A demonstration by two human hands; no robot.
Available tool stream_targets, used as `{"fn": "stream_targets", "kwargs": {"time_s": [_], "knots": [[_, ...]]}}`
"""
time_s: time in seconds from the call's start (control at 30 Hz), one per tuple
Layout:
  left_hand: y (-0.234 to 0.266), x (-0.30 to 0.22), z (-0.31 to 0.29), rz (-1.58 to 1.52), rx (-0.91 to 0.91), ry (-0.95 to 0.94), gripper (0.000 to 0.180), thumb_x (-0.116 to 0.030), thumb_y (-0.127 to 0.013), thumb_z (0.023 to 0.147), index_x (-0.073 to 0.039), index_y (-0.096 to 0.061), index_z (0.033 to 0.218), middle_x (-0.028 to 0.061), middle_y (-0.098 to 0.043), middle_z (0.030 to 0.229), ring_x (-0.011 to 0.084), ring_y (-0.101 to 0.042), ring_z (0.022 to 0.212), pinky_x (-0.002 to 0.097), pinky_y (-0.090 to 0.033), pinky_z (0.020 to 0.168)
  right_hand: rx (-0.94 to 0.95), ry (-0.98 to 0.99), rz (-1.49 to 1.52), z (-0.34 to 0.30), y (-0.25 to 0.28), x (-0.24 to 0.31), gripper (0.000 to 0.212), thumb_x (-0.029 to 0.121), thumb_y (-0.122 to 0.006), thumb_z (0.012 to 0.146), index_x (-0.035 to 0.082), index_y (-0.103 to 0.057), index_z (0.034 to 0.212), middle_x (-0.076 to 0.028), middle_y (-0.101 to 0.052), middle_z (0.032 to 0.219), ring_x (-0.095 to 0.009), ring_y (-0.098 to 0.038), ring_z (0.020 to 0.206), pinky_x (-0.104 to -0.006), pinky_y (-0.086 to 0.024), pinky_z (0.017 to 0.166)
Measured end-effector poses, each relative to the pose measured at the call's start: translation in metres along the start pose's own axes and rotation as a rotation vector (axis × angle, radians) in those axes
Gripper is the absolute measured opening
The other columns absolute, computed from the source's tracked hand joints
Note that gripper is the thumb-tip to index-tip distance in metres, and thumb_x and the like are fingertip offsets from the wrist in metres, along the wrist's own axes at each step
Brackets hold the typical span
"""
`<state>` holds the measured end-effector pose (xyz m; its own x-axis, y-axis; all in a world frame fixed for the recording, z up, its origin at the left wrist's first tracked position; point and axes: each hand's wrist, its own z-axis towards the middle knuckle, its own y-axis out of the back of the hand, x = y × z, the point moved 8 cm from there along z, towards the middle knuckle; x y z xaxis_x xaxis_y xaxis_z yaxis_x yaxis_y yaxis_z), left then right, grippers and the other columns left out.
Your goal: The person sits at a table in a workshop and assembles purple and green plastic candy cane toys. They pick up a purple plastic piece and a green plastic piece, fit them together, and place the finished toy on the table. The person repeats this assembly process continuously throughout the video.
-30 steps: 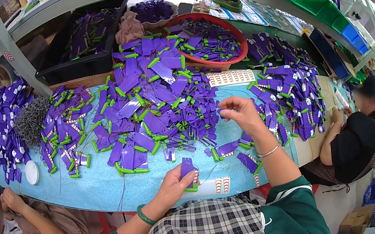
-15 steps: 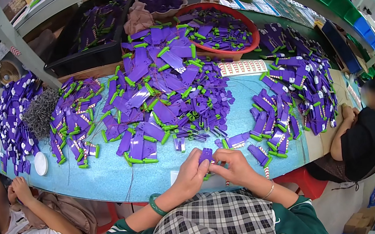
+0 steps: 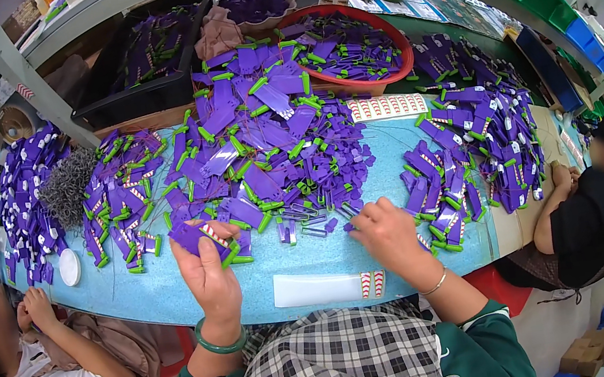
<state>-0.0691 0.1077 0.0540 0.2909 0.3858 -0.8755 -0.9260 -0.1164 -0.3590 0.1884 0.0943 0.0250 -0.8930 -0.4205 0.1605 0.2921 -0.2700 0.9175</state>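
Observation:
My left hand (image 3: 209, 280) is raised over the table's near edge. Between its thumb and fingers it grips a flat purple plastic piece (image 3: 189, 238) with a green end and a red-and-white striped sticker. My right hand (image 3: 390, 236) reaches forward, palm down, fingers drawn together at the pile's near edge. Small purple parts (image 3: 349, 226) lie by its fingertips; whether it holds one is hidden. On the table between my hands lies a white sticker strip (image 3: 315, 288), with striped stickers at its right end.
A large heap of purple and green pieces (image 3: 259, 172) fills the middle. Stickered pieces (image 3: 443, 197) are piled right. Behind stand a red basin (image 3: 407, 51) and a black tray (image 3: 135, 96). A white round lid (image 3: 69, 267) lies left. A person sits on each side.
My hands have parted: the left went left and up with a purple piece, the right forward and right. The white sticker strip, mostly hidden before, now shows fully.

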Motion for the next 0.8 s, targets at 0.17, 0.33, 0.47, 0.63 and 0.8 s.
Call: {"fn": "stream_targets", "kwargs": {"time_s": [0.17, 0.33, 0.47, 0.63, 0.8], "knots": [[-0.018, 0.028, -0.02, -0.063, 0.122, 0.188, 0.017, -0.015, -0.04, 0.1, -0.005, -0.043, 0.113, 0.0084, -0.056, 0.087, 0.0195, -0.057, 0.081, 0.0362, -0.049, 0.077, 0.127, 0.038, -0.123, 0.001, -0.03, 0.013, 0.017, 0.015, -0.073, 0.066, 0.008, -0.065, 0.079, -0.004, -0.054, 0.07, -0.022, -0.055, 0.072, -0.0341, -0.048, 0.056], [-0.037, 0.061, -0.045, 0.034, 0.274, 0.406, 0.02, -0.017, -0.038, 0.101, -0.002, -0.044, 0.113, 0.0086, -0.06, 0.089, 0.0157, -0.059, 0.08, 0.0308, -0.048, 0.077, 0.101, -0.199, 0.657, -0.002, -0.025, -0.019, 0.01, 0.008, -0.066, 0.08, 0.004, -0.064, 0.088, -0.005, -0.063, 0.078, -0.017, -0.06, 0.072, -0.0278, -0.048, 0.055], [-0.061, 0.088, -0.07, 0.151, 0.509, 0.559, 0.017, -0.014, -0.041, 0.1, -0.001, -0.048, 0.107, 0.0082, -0.061, 0.088, 0.0154, -0.061, 0.078, 0.0303, -0.051, 0.074, 0.273, -0.675, 1.634, -0.027, -0.042, -0.021, 0.007, 0.006, -0.06, 0.089, 0.003, -0.062, 0.095, -0.008, -0.068, 0.091, -0.009, -0.061, 0.069, -0.022, -0.048, 0.055], [-0.091, 0.097, -0.093, 0.329, 0.778, 0.581, 0.01, -0.009, -0.046, 0.095, -0.001, -0.048, 0.102, 0.0073, -0.06, 0.079, 0.0156, -0.058, 0.067, 0.0307, -0.048, 0.064, -0.049, -0.494, 1.465, -0.03, -0.015, -0.002, 0.009, 0.004, -0.065, 0.083, 0.002, -0.061, 0.091, -0.006, -0.061, 0.093, -0.01, -0.058, 0.072, -0.0217, -0.047, 0.059], [-0.105, 0.077, -0.088, 0.463, 0.853, 0.287, 0.013, -0.011, -0.054, 0.089, -0.002, -0.048, 0.097, 0.0125, -0.056, 0.072, 0.0271, -0.056, 0.063, 0.0379, -0.042, 0.058, -0.171, -0.394, 0.912, -0.035, 0.007, 0.008, 0.013, 0.004, -0.071, 0.075, 0.003, -0.061, 0.083, -0.005, -0.055, 0.092, -0.009, -0.051, 0.067, -0.0217, -0.041, 0.054]]}}
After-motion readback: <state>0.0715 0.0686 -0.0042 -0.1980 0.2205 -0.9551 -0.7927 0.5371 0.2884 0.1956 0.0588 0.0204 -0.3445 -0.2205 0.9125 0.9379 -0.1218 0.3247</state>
